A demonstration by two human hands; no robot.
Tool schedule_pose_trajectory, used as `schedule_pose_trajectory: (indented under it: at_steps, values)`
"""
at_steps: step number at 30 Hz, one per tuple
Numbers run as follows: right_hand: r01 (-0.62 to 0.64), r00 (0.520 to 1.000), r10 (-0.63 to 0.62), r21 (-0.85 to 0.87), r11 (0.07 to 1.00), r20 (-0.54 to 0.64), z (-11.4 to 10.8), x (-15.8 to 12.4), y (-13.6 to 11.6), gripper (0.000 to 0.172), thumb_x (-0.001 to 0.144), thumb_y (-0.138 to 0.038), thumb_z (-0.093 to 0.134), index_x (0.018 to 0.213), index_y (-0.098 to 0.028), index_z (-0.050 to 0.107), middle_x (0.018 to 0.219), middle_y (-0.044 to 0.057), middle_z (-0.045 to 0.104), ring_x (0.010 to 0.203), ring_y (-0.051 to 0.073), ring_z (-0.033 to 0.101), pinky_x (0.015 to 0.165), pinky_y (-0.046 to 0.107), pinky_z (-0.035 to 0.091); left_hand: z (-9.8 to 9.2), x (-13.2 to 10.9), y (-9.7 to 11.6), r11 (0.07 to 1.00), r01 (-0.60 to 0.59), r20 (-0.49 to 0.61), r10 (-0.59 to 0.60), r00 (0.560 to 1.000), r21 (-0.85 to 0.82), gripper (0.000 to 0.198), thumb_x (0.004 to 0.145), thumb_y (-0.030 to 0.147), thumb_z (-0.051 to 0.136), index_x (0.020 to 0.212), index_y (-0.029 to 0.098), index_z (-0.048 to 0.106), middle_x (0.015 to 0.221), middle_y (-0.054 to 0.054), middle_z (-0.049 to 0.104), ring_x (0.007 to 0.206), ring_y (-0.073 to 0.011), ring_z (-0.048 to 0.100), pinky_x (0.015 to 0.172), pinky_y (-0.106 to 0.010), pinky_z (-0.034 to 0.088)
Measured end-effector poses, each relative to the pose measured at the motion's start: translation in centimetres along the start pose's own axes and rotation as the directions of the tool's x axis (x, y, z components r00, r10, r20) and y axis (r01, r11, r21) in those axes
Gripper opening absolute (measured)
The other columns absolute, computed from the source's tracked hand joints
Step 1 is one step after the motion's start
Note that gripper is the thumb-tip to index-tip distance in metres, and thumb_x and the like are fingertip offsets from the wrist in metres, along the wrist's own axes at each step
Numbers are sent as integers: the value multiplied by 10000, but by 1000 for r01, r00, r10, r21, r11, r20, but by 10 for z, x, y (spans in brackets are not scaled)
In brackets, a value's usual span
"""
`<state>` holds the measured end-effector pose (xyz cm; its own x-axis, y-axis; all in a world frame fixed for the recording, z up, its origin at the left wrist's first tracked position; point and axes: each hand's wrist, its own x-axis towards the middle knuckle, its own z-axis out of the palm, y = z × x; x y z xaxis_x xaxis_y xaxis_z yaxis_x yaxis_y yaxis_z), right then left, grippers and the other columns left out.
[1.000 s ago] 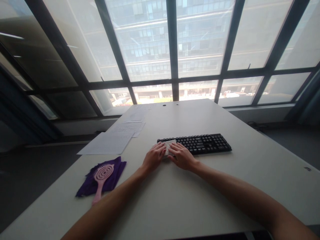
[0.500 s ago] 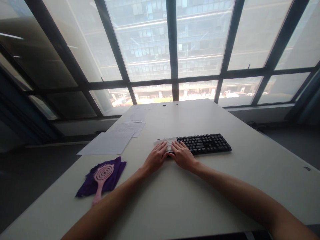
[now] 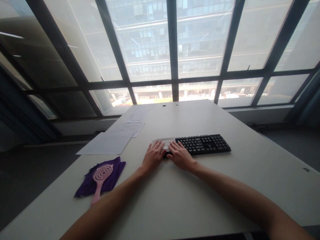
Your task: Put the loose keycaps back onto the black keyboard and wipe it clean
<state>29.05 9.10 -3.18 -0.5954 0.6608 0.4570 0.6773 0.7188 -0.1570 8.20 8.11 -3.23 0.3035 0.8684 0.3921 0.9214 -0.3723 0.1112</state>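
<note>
A black keyboard (image 3: 203,144) lies on the white table, its left end covered by a thin white wipe (image 3: 166,141). My left hand (image 3: 153,155) rests flat over the left part of the wipe, fingers stretched forward. Beside it, my right hand (image 3: 182,156) lies flat with spread fingers, its fingertips on the wipe's right part and the keys next to it. The thumbs point toward each other near the keyboard's front edge. Keys under the wipe and hands are hidden.
Left of my forearm, a pink hairbrush (image 3: 102,173) sits on a folded purple cloth (image 3: 86,186). Sheets of paper (image 3: 107,143) lie along the table's left edge. Large windows (image 3: 150,40) stand beyond the table (image 3: 185,120).
The wipe and my left hand have slid slightly left across the keyboard. My right hand has shifted a little left too, and the gap between the hands has widened.
</note>
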Motion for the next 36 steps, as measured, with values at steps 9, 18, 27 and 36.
schedule_pose_trajectory:
  at_steps: [9,18,27,36]
  values:
    - [0,1000,0,16,1000,14,-2,9,-3,523,1062,-450,452,1443,-104,547,1523,211,519,1459,308,433,1213,514,309,6,10,-24,997,1,-20,-2,1000,-72,517,1061,502,384,1465,220,541,1582,-159,457,1484,-331,406,1195,-590,344]
    - [13,999,-13,-12,1000,50,6,42,-13,523,1089,-407,358,1479,-88,499,1537,197,506,1472,295,411,1221,500,305,11,11,-33,992,-32,-38,28,999,-120,503,1053,451,423,1482,205,516,1539,-152,513,1470,-295,429,1211,-556,348]
    - [-60,997,61,-35,998,38,12,50,-6,558,1083,-473,327,1443,-107,548,1514,205,529,1453,310,438,1196,510,352,10,10,-27,991,-50,-40,46,998,-123,516,1063,408,358,1502,177,500,1545,-137,515,1491,-293,401,1225,-545,342]
    - [-55,998,56,-36,998,37,13,52,-8,514,1068,-419,414,1428,-83,561,1486,225,550,1434,324,455,1178,506,369,11,7,-21,997,20,-20,-21,1000,-81,571,1025,416,428,1510,117,464,1582,-207,440,1499,-326,384,1218,-554,334]
